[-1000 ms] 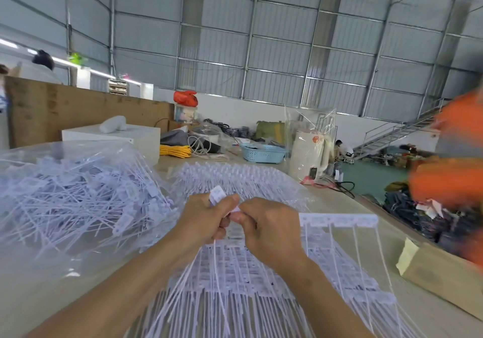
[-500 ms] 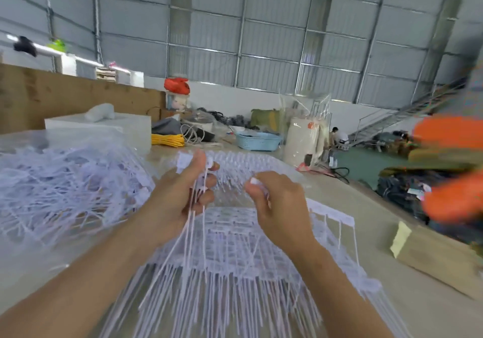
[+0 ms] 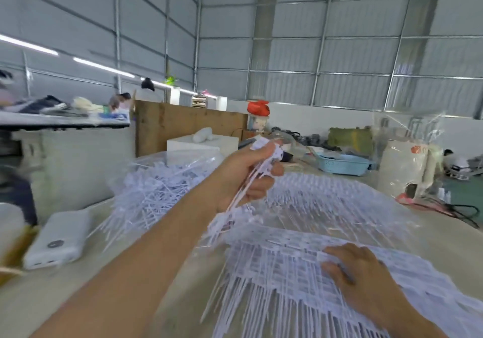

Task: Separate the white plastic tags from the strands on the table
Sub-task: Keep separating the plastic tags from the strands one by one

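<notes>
My left hand (image 3: pixel 248 178) is raised above the table, shut on a small bunch of white plastic tags (image 3: pixel 266 149) whose thin strands hang down from the fist. My right hand (image 3: pixel 352 267) lies flat, fingers spread, pressing on the sheet of joined white tags and strands (image 3: pixel 287 254) spread over the table in front of me. To the left, a loose heap of separated white tags (image 3: pixel 156 188) lies in a clear plastic bag. The picture is blurred by motion.
A white power bank (image 3: pixel 60 238) lies on the table (image 3: pixel 146 285) at the left. Behind stand a white box (image 3: pixel 203 144), a brown board (image 3: pixel 183 126), a blue basket (image 3: pixel 342 165) and a clear-wrapped white roll (image 3: pixel 407 165). People sit in the background.
My left hand has pulled up and leftward with a bunch of tags, away from the sheet. My right hand dropped down flat onto the sheet. The view swung left.
</notes>
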